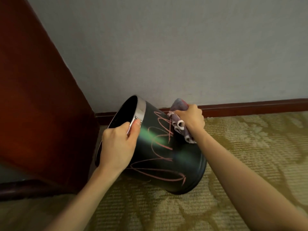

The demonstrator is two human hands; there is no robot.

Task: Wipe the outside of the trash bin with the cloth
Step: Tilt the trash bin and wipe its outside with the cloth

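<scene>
On patterned olive carpet [250, 155] by a grey wall [166, 47], I tilt one black round trash bin [166, 164].
My left hand [116, 147] clamps its chrome rim [141, 110]; my right hand [191, 119] clutches one bunched purple cloth [179, 124] against pink scribbles [160, 147].

One bin [160, 155], one cloth [179, 117], two hands [116, 145].
</scene>
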